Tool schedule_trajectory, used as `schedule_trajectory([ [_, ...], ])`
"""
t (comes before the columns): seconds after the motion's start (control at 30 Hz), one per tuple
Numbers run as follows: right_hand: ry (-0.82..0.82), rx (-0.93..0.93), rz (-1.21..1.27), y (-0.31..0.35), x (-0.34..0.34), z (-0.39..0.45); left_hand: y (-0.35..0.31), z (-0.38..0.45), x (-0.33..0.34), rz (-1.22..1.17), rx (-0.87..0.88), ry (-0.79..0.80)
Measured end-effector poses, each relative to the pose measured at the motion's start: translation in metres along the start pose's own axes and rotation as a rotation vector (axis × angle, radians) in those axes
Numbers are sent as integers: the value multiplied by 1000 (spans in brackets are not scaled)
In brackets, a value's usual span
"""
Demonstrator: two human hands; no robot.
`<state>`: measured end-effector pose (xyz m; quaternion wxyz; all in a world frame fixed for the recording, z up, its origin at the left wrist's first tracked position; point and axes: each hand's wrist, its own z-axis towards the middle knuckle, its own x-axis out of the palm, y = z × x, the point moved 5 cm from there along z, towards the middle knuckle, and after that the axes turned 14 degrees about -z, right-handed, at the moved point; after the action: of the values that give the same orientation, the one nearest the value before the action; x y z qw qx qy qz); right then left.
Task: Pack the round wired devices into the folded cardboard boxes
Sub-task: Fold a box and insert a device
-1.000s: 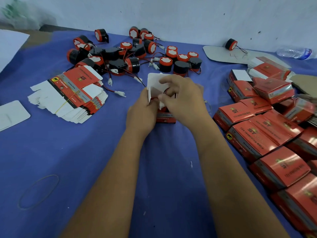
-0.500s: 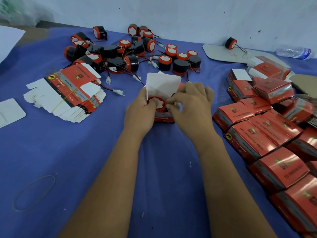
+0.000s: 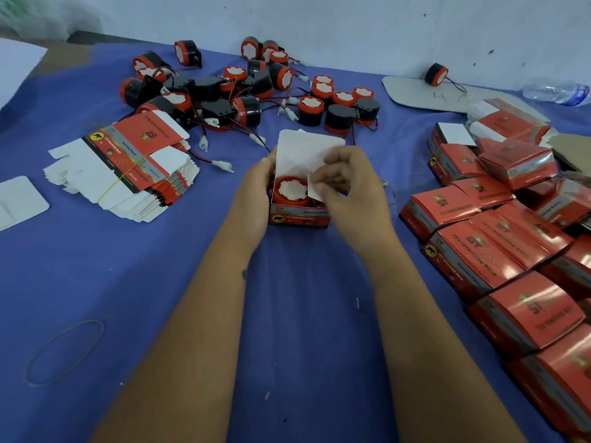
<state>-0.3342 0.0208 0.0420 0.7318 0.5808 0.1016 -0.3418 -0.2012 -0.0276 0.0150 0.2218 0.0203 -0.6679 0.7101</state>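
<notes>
Left hand (image 3: 256, 190) wraps the open box (image 3: 300, 215) on the blue cloth (image 3: 160, 282), steadying its side. Right hand (image 3: 351, 193) pinches the white side flap (image 3: 315, 190). Round device (image 3: 291, 191) sits inside, face up.

Single head-worn view, wide-angle, looking forward and down over blue table (image 3: 160, 298) toward the white wall (image 3: 351, 27) (close range, forearms filling the foreground).

1. Both forearms are showing bare, with no sleeves reaching into view.
2. The left hand (image 3: 256, 190) and right hand (image 3: 355, 193) are wearing no gloves.
3. A small dark mark is sitting on the left forearm.
</notes>
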Motion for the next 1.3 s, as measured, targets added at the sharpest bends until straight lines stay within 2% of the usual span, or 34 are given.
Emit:
schedule_trajectory([
  [0.07, -121, 30, -7, 0, 7, 0, 3, 2, 1, 119, -19, 16],
  [0.13, -202, 65, -9, -3, 7, -1, 1, -1, 2, 234, 61, 12],
  [0.23, -86, 44, 45, -11, 8, -2, -9, -1, -3, 294, 280, -121],
  [0.3, -19, 57, 114, -17, 7, -3, -12, -7, -6, 342, 319, -160],
  [0.33, 6, 82, 204, -19, 6, -4, -13, -9, -8, 359, 306, -119],
  [0.43, 127, 97, 260, -23, -1, -6, -14, -10, -11, 217, 112, 74],
  [0.57, 274, 60, 212, -27, -3, -12, -4, 7, -24, 363, -297, 288],
  [0.6, 270, 48, 160, -28, -3, -11, -2, 4, -25, 389, -258, 323],
  [0.67, 241, 15, 61, -30, -2, -9, -9, -4, -24, 411, -55, 296],
  [0.8, 122, -28, -17, -30, 1, -7, -9, -10, -26, 358, 99, 249],
  [1.03, -15, -109, -106, -20, 2, -6, -12, -9, -20, 293, 118, 194],
  [1.3, -70, -124, -136, -17, 2, -7, -14, -9, -20, 223, 119, 164],
])
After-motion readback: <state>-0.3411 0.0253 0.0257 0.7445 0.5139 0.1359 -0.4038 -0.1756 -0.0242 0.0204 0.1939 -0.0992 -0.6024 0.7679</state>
